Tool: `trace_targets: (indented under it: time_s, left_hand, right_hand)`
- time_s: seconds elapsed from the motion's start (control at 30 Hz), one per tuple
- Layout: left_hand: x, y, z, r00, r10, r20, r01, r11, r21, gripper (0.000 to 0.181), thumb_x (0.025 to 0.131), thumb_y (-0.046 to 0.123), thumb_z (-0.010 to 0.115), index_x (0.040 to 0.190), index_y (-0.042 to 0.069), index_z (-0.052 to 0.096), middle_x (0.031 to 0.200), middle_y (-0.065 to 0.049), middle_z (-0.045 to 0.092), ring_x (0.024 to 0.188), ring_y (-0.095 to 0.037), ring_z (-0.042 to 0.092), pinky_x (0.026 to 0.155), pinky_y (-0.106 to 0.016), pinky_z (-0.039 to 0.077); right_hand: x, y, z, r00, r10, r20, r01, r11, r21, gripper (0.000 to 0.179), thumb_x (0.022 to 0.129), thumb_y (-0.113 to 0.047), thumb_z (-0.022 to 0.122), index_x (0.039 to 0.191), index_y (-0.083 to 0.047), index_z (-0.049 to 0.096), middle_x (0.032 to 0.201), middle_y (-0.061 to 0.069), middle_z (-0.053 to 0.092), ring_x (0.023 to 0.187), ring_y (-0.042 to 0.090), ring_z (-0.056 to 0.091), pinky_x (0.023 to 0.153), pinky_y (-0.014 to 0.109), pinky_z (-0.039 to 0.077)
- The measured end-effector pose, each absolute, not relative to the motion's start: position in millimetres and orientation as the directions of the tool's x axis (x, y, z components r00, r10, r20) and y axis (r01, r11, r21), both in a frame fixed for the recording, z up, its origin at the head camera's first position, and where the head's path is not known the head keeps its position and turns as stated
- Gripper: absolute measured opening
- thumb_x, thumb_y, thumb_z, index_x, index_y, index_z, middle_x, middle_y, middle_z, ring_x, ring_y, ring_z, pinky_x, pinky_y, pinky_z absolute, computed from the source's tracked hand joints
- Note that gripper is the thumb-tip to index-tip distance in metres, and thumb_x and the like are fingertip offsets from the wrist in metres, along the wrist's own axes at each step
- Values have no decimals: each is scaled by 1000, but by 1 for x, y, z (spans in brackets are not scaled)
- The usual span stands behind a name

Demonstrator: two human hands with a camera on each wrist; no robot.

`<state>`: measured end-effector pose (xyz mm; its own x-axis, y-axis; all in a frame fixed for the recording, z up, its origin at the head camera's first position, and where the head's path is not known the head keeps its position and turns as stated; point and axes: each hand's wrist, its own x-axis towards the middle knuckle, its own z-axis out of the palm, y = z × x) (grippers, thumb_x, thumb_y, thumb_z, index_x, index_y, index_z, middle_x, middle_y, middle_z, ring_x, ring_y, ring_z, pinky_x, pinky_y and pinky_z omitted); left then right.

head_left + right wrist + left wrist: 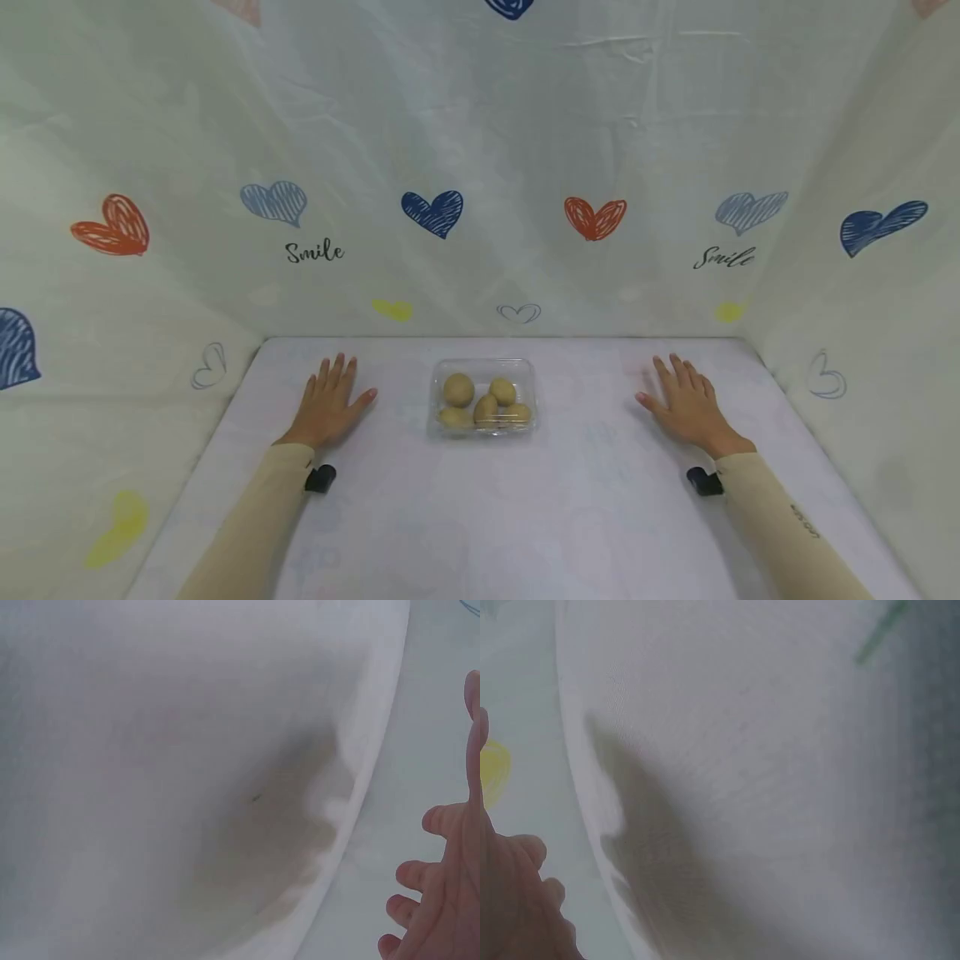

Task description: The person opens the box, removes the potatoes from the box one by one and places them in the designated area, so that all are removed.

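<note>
Two hands here, fingers spread, nothing in either: the left hand [326, 408] and the right hand [688, 408], with a clear plastic box [480, 364] of what look like five potatoes [458, 390] between them, closer to the left, touching neither. I'd hold a box like that evenly from both sides, light squeeze, since thin walls probably flex and roundish stuff could roll. Plastic's glossy with rounded corners; potatoes are tan, some rounder, some oval. Table [480, 517] underneath looks pale and matte.
</note>
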<state>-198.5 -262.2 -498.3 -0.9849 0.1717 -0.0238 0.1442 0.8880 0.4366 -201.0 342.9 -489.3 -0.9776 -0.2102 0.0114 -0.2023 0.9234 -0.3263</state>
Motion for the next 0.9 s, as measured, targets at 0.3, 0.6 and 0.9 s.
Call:
trace_targets:
  time_s: [0.3,0.6,0.9]
  left_hand:
    - [-198,-255,-491,-985,171,-25,144,892,429,92,108,58,44,164,-10,18,172,-32,5,158,-54,-2,126,-68,-2]
    - [-196,-246,-489,-983,180,-34,149,896,419,91,108,57,45,163,-11,19,172,-32,5,158,-54,-1,126,-68,-1]
    - [-196,-237,-494,-981,192,-25,166,904,395,90,108,56,48,164,-8,19,173,-30,6,158,-53,1,127,-67,0]
  right_hand:
    - [-199,332,-483,-974,-225,40,-225,918,-327,89,106,-50,59,163,8,24,167,41,13,151,63,12,117,77,12]
    - [-198,314,-483,-963,-267,46,-267,907,-327,88,104,-48,63,163,6,25,168,39,14,152,61,13,118,77,12]
    - [-196,294,-484,-945,-316,81,-326,896,-303,87,103,-45,66,163,6,28,167,37,19,152,60,16,119,75,14]
